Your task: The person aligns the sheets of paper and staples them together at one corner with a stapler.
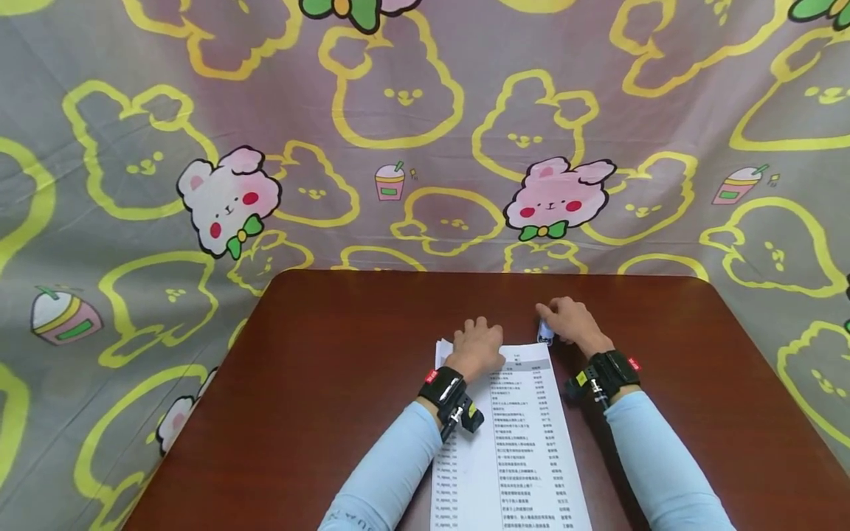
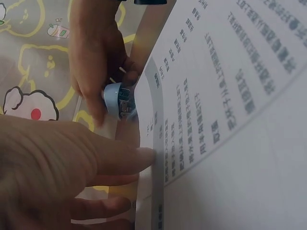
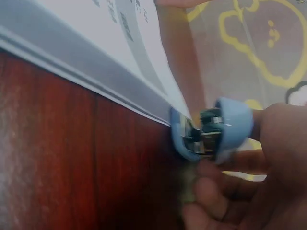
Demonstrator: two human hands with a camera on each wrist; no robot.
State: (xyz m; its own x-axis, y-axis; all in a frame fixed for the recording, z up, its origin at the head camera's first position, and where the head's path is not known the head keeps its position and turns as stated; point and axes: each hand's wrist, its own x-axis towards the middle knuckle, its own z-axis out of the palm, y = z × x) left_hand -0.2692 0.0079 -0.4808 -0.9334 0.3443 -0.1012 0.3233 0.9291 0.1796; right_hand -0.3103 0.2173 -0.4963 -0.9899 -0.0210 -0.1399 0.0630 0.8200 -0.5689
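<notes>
A stack of printed paper sheets (image 1: 531,457) lies lengthwise on the table. My left hand (image 1: 477,348) holds the stack at its top edge. In the left wrist view its thumb (image 2: 129,160) lies on the printed face while the other fingers are at the edge. At the top right corner, my right hand (image 1: 574,323) grips a small light-blue stapler (image 1: 545,332). The right wrist view shows the sheets' corner between the two halves of the stapler (image 3: 235,125), with curled fingers (image 3: 211,191) around its side.
The dark reddish-brown table (image 1: 319,383) extends on both sides of the paper. Behind it hangs a grey curtain (image 1: 425,169) with yellow bear outlines and pink cartoon heads. Both wrists carry black strapped cameras, the left camera (image 1: 451,402) hanging over the sheets.
</notes>
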